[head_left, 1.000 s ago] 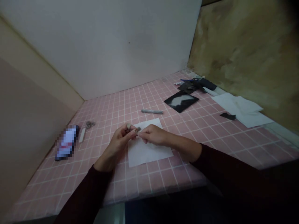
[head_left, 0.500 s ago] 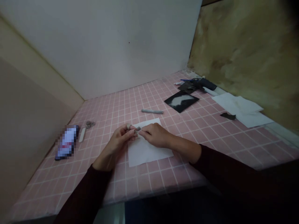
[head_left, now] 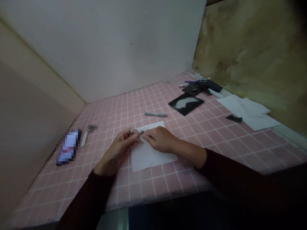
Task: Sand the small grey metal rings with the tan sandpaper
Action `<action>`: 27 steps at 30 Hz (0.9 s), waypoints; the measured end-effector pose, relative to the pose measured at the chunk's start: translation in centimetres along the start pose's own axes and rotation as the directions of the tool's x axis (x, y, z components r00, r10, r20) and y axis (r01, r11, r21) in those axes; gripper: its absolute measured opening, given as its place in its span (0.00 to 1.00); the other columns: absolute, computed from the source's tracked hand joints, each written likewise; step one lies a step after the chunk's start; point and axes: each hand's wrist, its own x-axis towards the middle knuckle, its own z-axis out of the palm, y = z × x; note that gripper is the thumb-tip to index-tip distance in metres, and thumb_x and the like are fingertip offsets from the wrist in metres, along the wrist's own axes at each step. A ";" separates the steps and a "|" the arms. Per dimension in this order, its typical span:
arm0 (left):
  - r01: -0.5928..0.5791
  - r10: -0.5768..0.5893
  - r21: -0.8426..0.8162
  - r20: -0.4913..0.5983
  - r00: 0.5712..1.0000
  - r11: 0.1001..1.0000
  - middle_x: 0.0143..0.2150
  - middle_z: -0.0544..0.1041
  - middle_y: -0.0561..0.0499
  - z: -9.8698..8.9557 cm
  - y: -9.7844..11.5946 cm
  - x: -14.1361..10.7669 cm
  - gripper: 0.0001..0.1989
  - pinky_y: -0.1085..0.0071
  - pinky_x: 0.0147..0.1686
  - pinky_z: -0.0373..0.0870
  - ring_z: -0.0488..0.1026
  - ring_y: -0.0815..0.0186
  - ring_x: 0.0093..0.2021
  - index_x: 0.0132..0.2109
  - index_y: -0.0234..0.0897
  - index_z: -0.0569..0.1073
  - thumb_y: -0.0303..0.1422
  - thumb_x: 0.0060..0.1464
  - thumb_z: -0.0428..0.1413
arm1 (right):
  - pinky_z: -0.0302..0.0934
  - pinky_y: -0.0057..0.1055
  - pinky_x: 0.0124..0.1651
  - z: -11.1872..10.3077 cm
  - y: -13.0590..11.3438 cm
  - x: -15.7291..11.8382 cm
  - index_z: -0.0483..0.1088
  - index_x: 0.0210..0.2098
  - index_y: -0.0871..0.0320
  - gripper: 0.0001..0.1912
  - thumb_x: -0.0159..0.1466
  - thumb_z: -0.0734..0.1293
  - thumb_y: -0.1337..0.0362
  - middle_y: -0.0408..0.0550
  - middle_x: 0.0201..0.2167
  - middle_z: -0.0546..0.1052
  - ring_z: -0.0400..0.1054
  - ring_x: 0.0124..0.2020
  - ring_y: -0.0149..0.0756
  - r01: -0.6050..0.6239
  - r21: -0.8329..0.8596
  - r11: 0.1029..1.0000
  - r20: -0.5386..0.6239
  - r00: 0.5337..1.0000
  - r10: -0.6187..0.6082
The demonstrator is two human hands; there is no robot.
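Observation:
Over a white sheet of paper (head_left: 153, 156), my two hands meet fingertip to fingertip. My left hand (head_left: 124, 142) is closed, thumb against bent fingers, on something small that I cannot make out. A pale band or wrap (head_left: 131, 130) shows on one of its fingers. My right hand (head_left: 161, 139) is closed in a pinch. At its fingertips is a small dark-grey piece (head_left: 142, 132), right beside the left fingers; its kind is too small to tell. Beyond the paper lies a grey rod-like stick (head_left: 155, 114).
A black sheet with whitish dust (head_left: 185, 103) lies back right, before dark scraps (head_left: 193, 88). White papers (head_left: 247, 110) and a dark scrap (head_left: 234, 118) lie right. On the left are a phone (head_left: 69, 147), a pale flat stick (head_left: 84, 139) and small coiled items (head_left: 92, 127). Walls enclose the table.
Both hands stay over the paper in nearly the same place. The fingers and the small grey piece have shifted only slightly.

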 end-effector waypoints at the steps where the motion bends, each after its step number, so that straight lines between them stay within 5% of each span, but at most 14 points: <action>1: -0.026 0.026 0.015 -0.027 0.999 1.000 0.31 0.74 0.52 0.2 0.0 0.0 0.10 0.75 0.30 0.64 0.68 0.71 0.29 0.39 0.34 0.77 0.34 0.52 0.66 | 0.48 0.28 0.30 0.0 0.0 0.1 0.67 0.24 0.60 0.17 0.69 0.61 0.63 0.43 0.21 0.66 0.59 0.25 0.30 -0.057 0.105 0.993 0.057 0.997 0.051; 3: -0.076 0.079 0.049 -0.069 0.994 0.996 0.32 0.75 0.52 0.6 0.2 -0.1 0.10 0.75 0.32 0.65 0.69 0.70 0.30 0.39 0.35 0.77 0.34 0.52 0.67 | 0.46 0.27 0.26 -0.1 0.2 0.4 0.63 0.22 0.58 0.19 0.70 0.58 0.61 0.38 0.16 0.58 0.51 0.19 0.27 -0.238 0.375 0.896 0.277 0.951 0.137; 5: -0.113 0.119 0.068 -0.091 0.989 0.991 0.33 0.76 0.52 0.9 0.3 -0.2 0.10 0.74 0.33 0.66 0.69 0.70 0.31 0.40 0.36 0.77 0.34 0.52 0.67 | 0.42 0.25 0.22 -0.2 0.4 0.6 0.61 0.24 0.57 0.19 0.71 0.56 0.57 0.34 0.15 0.51 0.43 0.16 0.26 -0.423 0.554 0.717 0.509 0.854 0.111; 7: -0.123 0.128 0.059 -0.088 0.988 0.991 0.33 0.76 0.52 1.0 0.4 -0.2 0.11 0.74 0.34 0.66 0.69 0.70 0.31 0.40 0.36 0.76 0.35 0.52 0.67 | 0.41 0.25 0.21 -0.3 0.5 0.5 0.61 0.25 0.56 0.19 0.71 0.55 0.56 0.32 0.14 0.49 0.40 0.16 0.26 -0.469 0.593 0.654 0.563 0.823 0.078; 9: -0.087 0.088 0.035 -0.052 0.995 0.996 0.30 0.75 0.52 0.8 0.5 -0.2 0.12 0.75 0.31 0.64 0.68 0.71 0.29 0.39 0.34 0.77 0.35 0.51 0.67 | 0.44 0.26 0.23 -0.3 0.4 0.3 0.62 0.24 0.57 0.20 0.71 0.56 0.57 0.35 0.15 0.53 0.46 0.17 0.27 -0.329 0.509 0.795 0.416 0.903 0.108; 11: -0.019 0.019 0.005 -0.005 1.000 1.000 0.28 0.73 0.53 0.6 0.5 -0.2 0.11 0.76 0.28 0.62 0.66 0.72 0.27 0.37 0.33 0.77 0.35 0.52 0.67 | 0.49 0.27 0.28 -0.2 0.2 0.0 0.66 0.25 0.59 0.18 0.70 0.59 0.60 0.41 0.18 0.64 0.56 0.22 0.29 -0.103 0.242 0.965 0.155 0.986 0.066; 14: 0.043 -0.042 -0.029 0.012 0.999 0.999 0.28 0.72 0.53 0.5 0.5 -0.3 0.09 0.76 0.29 0.62 0.65 0.73 0.27 0.36 0.33 0.76 0.34 0.54 0.65 | 0.51 0.30 0.33 0.1 0.0 -0.3 0.72 0.33 0.60 0.13 0.69 0.61 0.61 0.48 0.28 0.74 0.65 0.30 0.34 0.057 -0.118 0.991 -0.037 0.997 -0.062; 16: 0.013 -0.014 -0.035 -0.021 1.000 0.999 0.29 0.73 0.53 0.6 0.4 -0.3 0.09 0.77 0.29 0.63 0.67 0.73 0.28 0.37 0.33 0.77 0.34 0.53 0.66 | 0.51 0.29 0.33 0.2 -0.1 -0.2 0.72 0.31 0.60 0.14 0.69 0.61 0.63 0.48 0.26 0.73 0.64 0.30 0.33 0.028 -0.058 0.998 -0.021 0.999 -0.029; 18: -0.042 0.040 -0.028 -0.066 0.997 0.999 0.30 0.74 0.53 0.7 0.3 -0.2 0.10 0.77 0.30 0.64 0.68 0.73 0.28 0.38 0.34 0.77 0.34 0.51 0.67 | 0.50 0.27 0.29 0.2 0.0 0.1 0.67 0.25 0.60 0.18 0.70 0.59 0.62 0.42 0.19 0.67 0.59 0.23 0.29 -0.087 0.200 0.976 0.109 0.992 0.066; 20: -0.082 0.078 -0.031 -0.101 0.992 0.996 0.31 0.76 0.53 0.8 0.3 -0.1 0.11 0.77 0.31 0.65 0.70 0.72 0.29 0.39 0.34 0.77 0.34 0.50 0.68 | 0.47 0.26 0.24 0.0 0.1 0.4 0.62 0.23 0.58 0.22 0.72 0.56 0.58 0.36 0.14 0.56 0.49 0.17 0.27 -0.270 0.445 0.854 0.334 0.935 0.122; 22: -0.088 0.082 -0.051 -0.107 0.991 0.995 0.33 0.77 0.52 0.8 0.2 0.0 0.12 0.76 0.32 0.67 0.72 0.72 0.30 0.40 0.35 0.77 0.33 0.50 0.68 | 0.44 0.26 0.22 -0.1 0.2 0.6 0.61 0.23 0.57 0.23 0.73 0.54 0.56 0.33 0.13 0.51 0.44 0.15 0.27 -0.365 0.527 0.768 0.435 0.892 0.125; 27: -0.069 0.061 -0.090 -0.092 0.994 0.994 0.35 0.79 0.52 0.4 0.0 0.2 0.11 0.76 0.31 0.68 0.72 0.73 0.28 0.39 0.35 0.76 0.31 0.49 0.68 | 0.49 0.28 0.31 0.0 0.2 0.4 0.65 0.21 0.59 0.19 0.68 0.61 0.64 0.41 0.20 0.66 0.59 0.25 0.29 -0.045 0.205 0.978 0.086 0.996 0.028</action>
